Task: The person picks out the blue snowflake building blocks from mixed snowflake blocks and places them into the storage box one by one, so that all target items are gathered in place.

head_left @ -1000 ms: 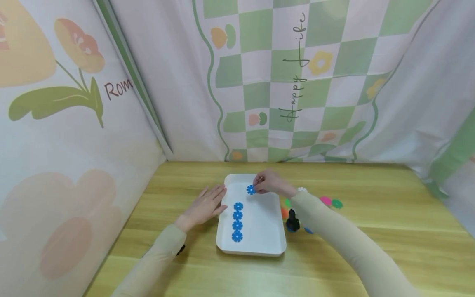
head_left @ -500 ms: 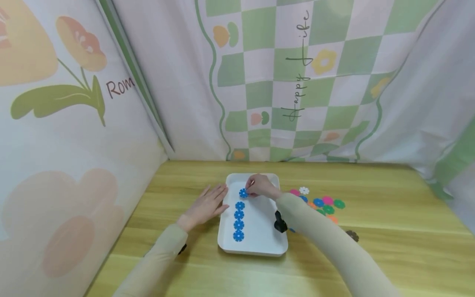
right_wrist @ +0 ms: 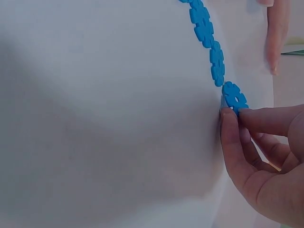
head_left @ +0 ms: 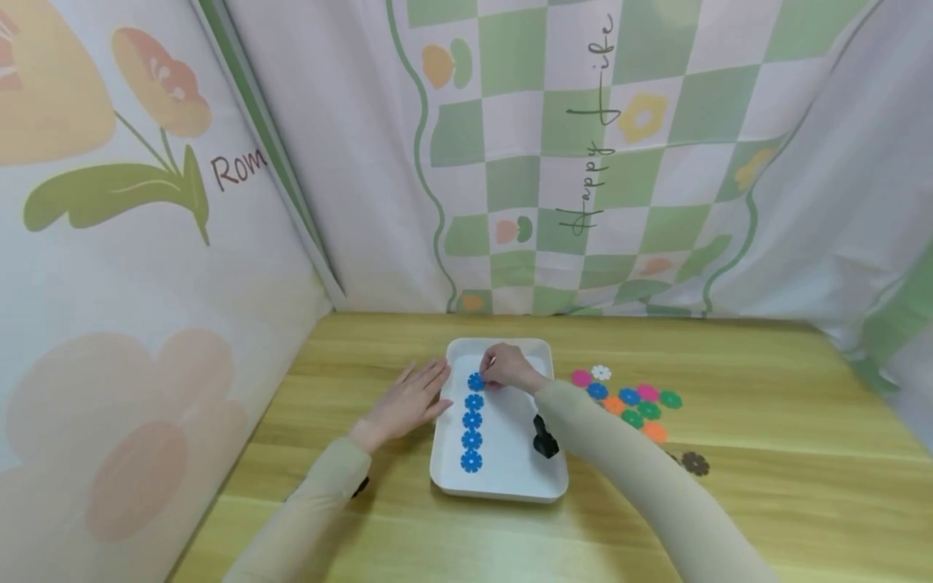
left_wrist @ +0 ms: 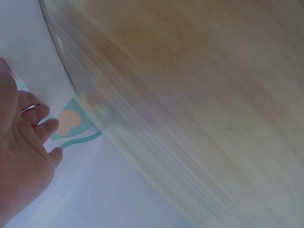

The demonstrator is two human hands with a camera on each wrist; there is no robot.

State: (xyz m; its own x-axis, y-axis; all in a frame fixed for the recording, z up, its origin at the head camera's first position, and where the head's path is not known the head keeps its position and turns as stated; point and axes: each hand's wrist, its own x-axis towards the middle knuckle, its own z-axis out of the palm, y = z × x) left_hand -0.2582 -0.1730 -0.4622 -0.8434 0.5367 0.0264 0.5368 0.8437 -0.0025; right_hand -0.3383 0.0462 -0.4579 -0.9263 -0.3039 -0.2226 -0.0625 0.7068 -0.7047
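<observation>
My right hand (head_left: 508,366) pinches a blue notched, flower-shaped plastic disc (head_left: 475,380) between thumb and fingertips, over the far part of a white tray (head_left: 506,478). Below it, several matching blue discs (head_left: 472,420) lie in a straight column along the tray's left side. In the right wrist view, the pinched disc (right_wrist: 233,95) is tilted, its edge right at the end of that column. My left hand (head_left: 406,401) lies with fingers extended at the tray's left rim. Its spread fingers also show in the left wrist view, beside the tray's pale wall (left_wrist: 35,52).
Right of the tray, loose discs in pink (head_left: 581,378), white (head_left: 601,372), orange (head_left: 653,432), green (head_left: 670,399) and blue are scattered on the wooden table (head_left: 765,405). A brown disc (head_left: 696,463) lies nearer the right forearm. A printed curtain (head_left: 568,162) hangs behind the table.
My right hand has carried the blue disc leftward and slightly nearer, into line with the column. The loose discs are now less hidden by the right arm. The left hand has kept its place.
</observation>
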